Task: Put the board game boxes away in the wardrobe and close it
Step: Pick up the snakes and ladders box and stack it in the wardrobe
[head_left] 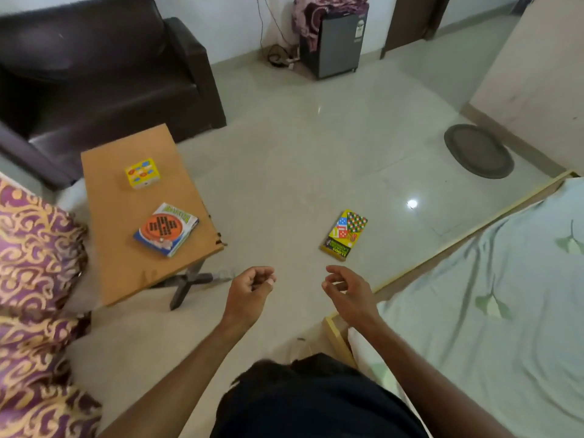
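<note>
Three board game boxes are in view. A small yellow cube-like box (pixel 140 172) and a flat blue-and-white box with an orange disc (pixel 165 229) lie on the low wooden table (pixel 107 263). A flat yellow box with a chequered pattern (pixel 344 234) lies on the floor ahead. My left hand (pixel 251 289) hovers above the floor near the table's corner with fingers loosely curled, holding nothing. My right hand (pixel 346 290) hovers just short of the yellow floor box, fingers apart and empty. No wardrobe is in view.
A dark sofa (pixel 94 74) stands behind the table. A purple-and-gold bedcover (pixel 34 279) is at the left, a pale green bed (pixel 489 295) at the right. A small grey fridge (pixel 335 39) with cables beside it and an oval doormat (pixel 478 150) are farther off.
</note>
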The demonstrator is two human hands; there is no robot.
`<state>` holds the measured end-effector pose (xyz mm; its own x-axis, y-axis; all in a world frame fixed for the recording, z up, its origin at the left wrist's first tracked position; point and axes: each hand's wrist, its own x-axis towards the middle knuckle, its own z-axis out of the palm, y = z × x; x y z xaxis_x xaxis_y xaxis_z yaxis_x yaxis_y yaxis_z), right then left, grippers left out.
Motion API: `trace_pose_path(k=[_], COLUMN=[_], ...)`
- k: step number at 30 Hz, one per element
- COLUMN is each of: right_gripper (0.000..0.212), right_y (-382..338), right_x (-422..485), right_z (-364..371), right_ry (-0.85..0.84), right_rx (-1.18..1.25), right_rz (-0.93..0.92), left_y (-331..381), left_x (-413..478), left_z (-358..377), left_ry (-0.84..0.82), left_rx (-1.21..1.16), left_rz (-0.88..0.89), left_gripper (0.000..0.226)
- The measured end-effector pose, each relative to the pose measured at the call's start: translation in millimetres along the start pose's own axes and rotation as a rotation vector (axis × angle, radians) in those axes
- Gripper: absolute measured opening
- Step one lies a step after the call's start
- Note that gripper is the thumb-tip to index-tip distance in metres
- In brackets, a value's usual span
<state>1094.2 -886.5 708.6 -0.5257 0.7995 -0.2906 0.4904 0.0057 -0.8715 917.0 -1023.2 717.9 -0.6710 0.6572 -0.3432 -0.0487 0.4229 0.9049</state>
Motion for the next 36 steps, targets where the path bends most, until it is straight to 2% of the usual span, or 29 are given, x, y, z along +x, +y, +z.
trace_pose_path(k=[5,10,13,16,24,29,33,36], right_gripper=[0.030,0.028,0.030,0.031,0.030,0.024,0.024,0.025], right_y=[-46.9,-57.1,-59.5,-63.4,-55.5,-2.3,66.0,133.8], right_x=[111.4,231.8,296.9,345.7,406.7,450.6,514.6,581.5], right_z=[0.9,-11.8,-23.9,-40.2,-46.2,-25.3,-0.7,33.5], right_ry=[0.037,0.208,0.357,0.570,1.078,1.264,1.309,1.369], right_rx=[0.033,0.077,0.137,0.233,0.525,0.707,0.795,0.922], right_rz=[0.001,0.085,0.159,0.304,0.601,0.801,0.934,1.066], left_y=[57.9,107.4,144.9,191.8,257.7,221.0,160.4,90.7], left_x=[126.9,280.8,376.1,453.2,560.2,589.1,623.7,663.7], left_z=[2.8,40.1,74.3,121.9,252.0,333.5,400.8,456.2], left_ry=[-0.044,-0.225,-0.389,-0.631,-1.223,-1.501,-1.581,-1.643], left_rx=[0.010,0.070,0.159,0.317,0.791,1.127,1.271,1.464], left_rz=[0.027,0.050,0.075,0.129,0.348,0.551,0.595,0.612], left_gripper=[0.019,0.021,0.020,0.020,0.021,0.025,0.027,0.029])
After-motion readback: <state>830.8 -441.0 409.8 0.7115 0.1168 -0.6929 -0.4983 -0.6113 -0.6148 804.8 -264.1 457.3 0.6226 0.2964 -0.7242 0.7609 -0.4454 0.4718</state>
